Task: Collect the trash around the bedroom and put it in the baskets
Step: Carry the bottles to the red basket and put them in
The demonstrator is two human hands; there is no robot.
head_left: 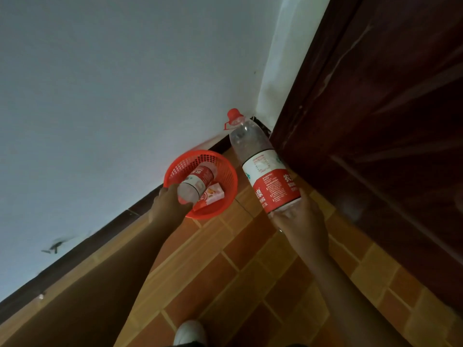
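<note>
A red basket (226, 176) stands on the orange tiled floor (250, 271).

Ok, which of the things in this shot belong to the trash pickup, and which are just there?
Job:
red basket
small bottle, held by left hand
large bottle, held by right hand
small carton in the basket

Just there:
wooden door
white shoe

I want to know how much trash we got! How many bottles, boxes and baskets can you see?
Bottles: 2, a small bottle held in the left hand over the basket, and a big bottle held in the right hand
Boxes: 1, the box in the basket
Baskets: 1, the red basket
Total: 4
</note>
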